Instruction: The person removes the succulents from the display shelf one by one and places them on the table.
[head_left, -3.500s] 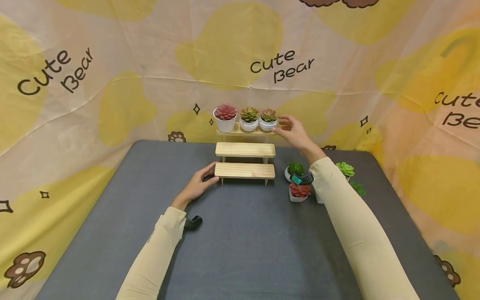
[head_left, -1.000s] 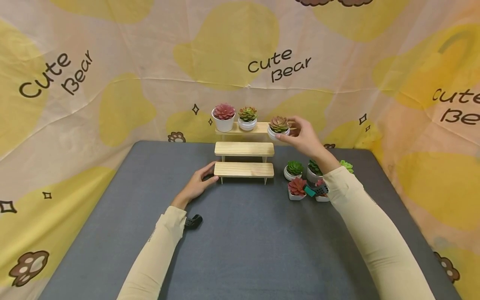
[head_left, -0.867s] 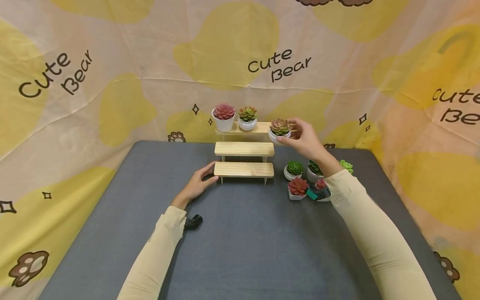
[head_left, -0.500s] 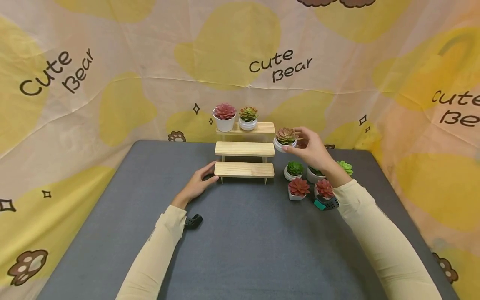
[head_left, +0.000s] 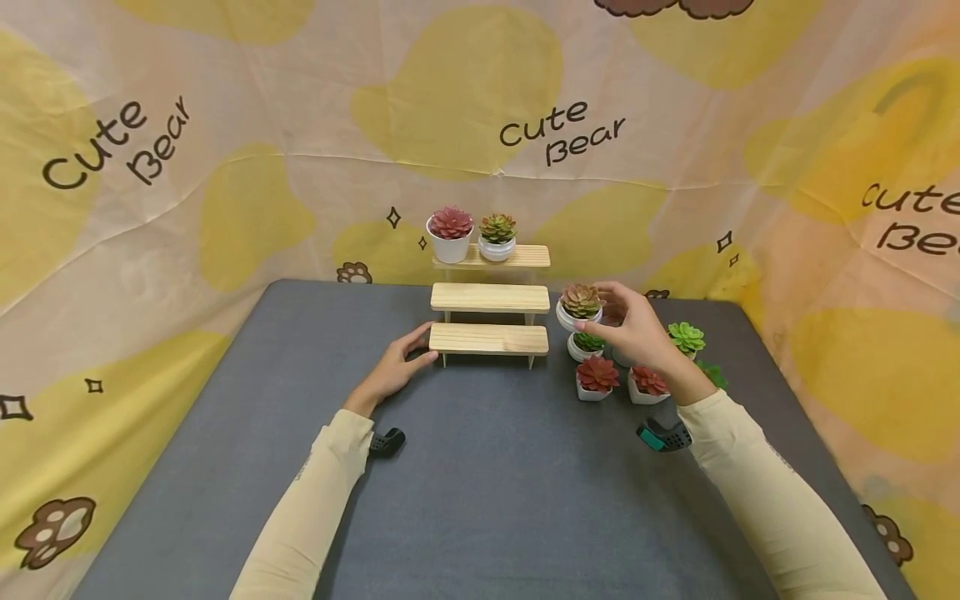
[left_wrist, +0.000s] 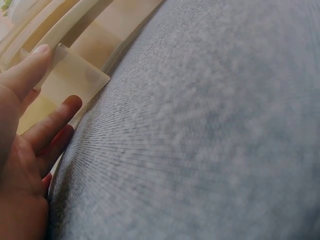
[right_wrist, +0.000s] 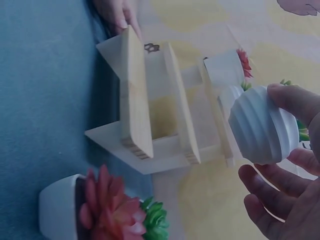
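Note:
My right hand (head_left: 641, 333) pinches a small white ribbed pot with a brownish-pink succulent (head_left: 581, 302), right of the stand and above the table plants. The right wrist view shows the ribbed pot (right_wrist: 262, 125) between thumb and fingertips. A three-tier display stand with pale wooden boards (head_left: 489, 339) stands at the back middle. My left hand (head_left: 392, 372) rests at the left end of its lowest board, thumb (left_wrist: 30, 70) along the board's edge and the other fingers loosely extended. On the top board stand a pink succulent (head_left: 451, 233) and a red-green succulent (head_left: 497, 236).
Right of the stand are a dark green succulent (head_left: 588, 343), two red ones (head_left: 597, 375) in white pots, and a light green one (head_left: 686, 337), with another green plant (head_left: 712, 375) partly behind the right forearm. A printed cloth (head_left: 450, 100) hangs behind the grey table (head_left: 465, 500).
My right hand has taken the brownish-pink succulent off the top board's right end and carried it right, down and nearer, over the table plants. The left hand has stayed put.

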